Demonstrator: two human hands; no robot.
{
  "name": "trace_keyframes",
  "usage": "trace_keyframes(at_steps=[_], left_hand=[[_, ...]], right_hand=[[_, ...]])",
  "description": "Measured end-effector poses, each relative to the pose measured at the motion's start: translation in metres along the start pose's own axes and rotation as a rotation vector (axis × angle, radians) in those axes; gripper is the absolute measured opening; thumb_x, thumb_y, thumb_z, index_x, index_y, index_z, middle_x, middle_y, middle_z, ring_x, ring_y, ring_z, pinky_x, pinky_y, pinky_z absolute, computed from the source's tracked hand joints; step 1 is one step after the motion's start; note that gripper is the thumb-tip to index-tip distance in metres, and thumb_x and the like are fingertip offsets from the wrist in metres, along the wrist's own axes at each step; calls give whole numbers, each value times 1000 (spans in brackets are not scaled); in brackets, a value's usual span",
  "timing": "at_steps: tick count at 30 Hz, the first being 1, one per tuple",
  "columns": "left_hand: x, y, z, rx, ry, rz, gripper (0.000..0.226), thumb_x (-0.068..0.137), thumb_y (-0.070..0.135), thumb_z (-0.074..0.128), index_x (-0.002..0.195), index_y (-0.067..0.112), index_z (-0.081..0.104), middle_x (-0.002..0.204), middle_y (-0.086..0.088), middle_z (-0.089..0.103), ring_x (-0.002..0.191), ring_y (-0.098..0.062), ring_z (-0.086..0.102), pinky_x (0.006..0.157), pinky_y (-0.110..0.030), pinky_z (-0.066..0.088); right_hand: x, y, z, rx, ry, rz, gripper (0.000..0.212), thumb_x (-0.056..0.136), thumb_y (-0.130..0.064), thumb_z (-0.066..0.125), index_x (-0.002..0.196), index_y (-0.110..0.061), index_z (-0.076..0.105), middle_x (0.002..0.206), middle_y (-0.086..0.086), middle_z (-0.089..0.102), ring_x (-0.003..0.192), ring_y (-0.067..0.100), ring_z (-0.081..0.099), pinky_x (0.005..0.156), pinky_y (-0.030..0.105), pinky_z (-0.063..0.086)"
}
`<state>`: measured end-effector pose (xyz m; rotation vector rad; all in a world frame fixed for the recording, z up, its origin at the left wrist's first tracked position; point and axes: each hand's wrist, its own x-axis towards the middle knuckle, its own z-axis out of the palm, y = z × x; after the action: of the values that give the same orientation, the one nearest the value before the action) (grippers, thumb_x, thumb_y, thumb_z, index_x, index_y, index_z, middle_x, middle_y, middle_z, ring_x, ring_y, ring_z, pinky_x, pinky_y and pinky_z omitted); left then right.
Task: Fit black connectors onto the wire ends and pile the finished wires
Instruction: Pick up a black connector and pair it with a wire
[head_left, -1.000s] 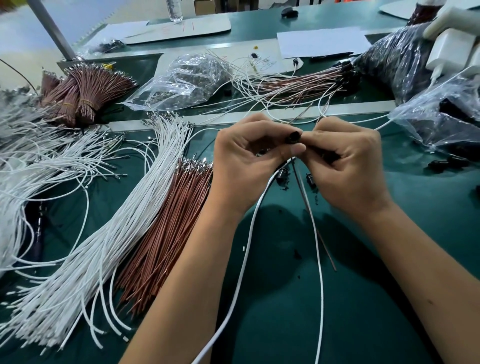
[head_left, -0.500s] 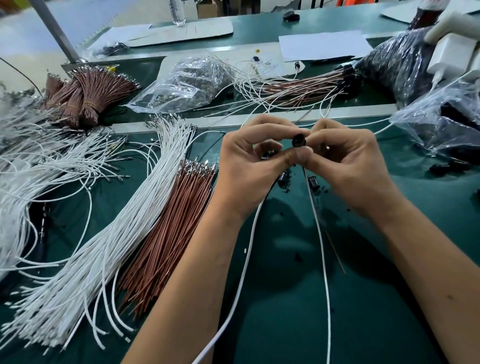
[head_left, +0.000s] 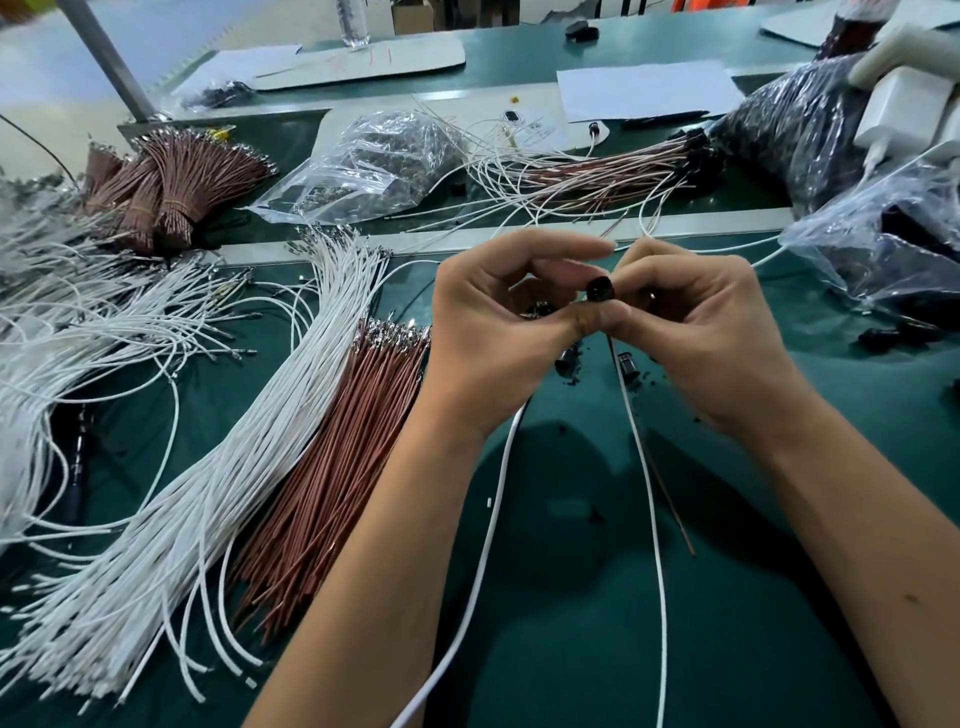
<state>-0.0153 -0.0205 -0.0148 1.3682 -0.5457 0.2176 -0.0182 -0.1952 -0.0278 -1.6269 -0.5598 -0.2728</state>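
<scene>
Above the green table mat (head_left: 597, 623), the left hand (head_left: 498, 332) and right hand (head_left: 711, 332) meet fingertip to fingertip, both pinching 1 small round black plastic connector (head_left: 600, 289) between curled fingers and thumbs. A thin white wire (head_left: 649, 493) and a thin brown wire (head_left: 670, 499) hang below the hands toward the camera. The pile of finished brown-and-white wires with black ends (head_left: 613, 174) lies beyond, near a clear plastic bag (head_left: 363, 166).

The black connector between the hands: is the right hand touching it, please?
Touching. The head view shows the right hand pinching the black connector at its fingertips, no gap.
</scene>
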Motion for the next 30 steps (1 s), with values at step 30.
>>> trace_keyframes(at_steps=[30], left_hand=[[1, -10, -2, -394, 195, -509, 12, 80, -3, 75, 84, 8, 72, 74, -4, 71, 65, -12, 65, 64, -20, 56]], right_hand=[[-1, 8, 8, 13, 79, 244, 9, 88, -14, 76, 79, -16, 76, 61, -12, 65, 57, -1, 52, 57, 12, 40]])
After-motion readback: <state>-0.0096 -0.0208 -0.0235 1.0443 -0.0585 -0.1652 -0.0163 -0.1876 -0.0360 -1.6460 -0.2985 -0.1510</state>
